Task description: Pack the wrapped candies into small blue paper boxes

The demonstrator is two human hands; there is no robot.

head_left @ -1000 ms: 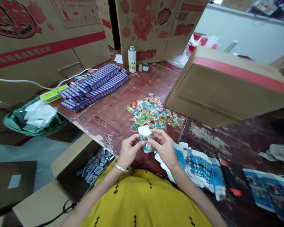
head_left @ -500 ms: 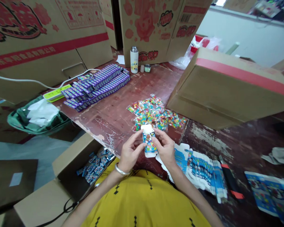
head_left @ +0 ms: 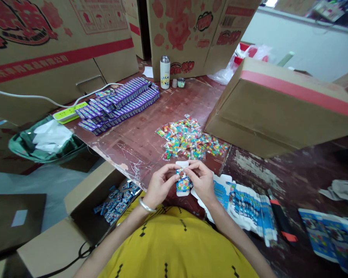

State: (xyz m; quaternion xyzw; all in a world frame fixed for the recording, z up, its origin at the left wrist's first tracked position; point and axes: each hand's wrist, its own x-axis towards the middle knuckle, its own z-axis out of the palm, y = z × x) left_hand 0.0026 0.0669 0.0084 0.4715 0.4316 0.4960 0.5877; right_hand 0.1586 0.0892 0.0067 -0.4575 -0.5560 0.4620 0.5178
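Observation:
A small blue printed carton (head_left: 182,186) is held upright between both hands at the table's near edge, its white top flap raised. My left hand (head_left: 159,186) grips its left side with thumb and fingers. On the right side, my right hand (head_left: 202,182) pinches the carton near its top, the thumb on the printed face. Just beyond lies a pile of small clear packets of colourful candy (head_left: 185,139). Flat blue cartons (head_left: 249,206) are fanned out to the right of my right hand.
Purple boxes (head_left: 118,102) are stacked at the back left, near a green power strip (head_left: 70,112) and a white bottle (head_left: 165,72). A large cardboard box (head_left: 272,112) stands right. An open carton (head_left: 88,193) with small blue boxes is lower left. A red-and-black cutter (head_left: 282,220) lies right.
The held carton has moved slightly down and nearer to me. The fingers of my right hand have shifted over its upper part.

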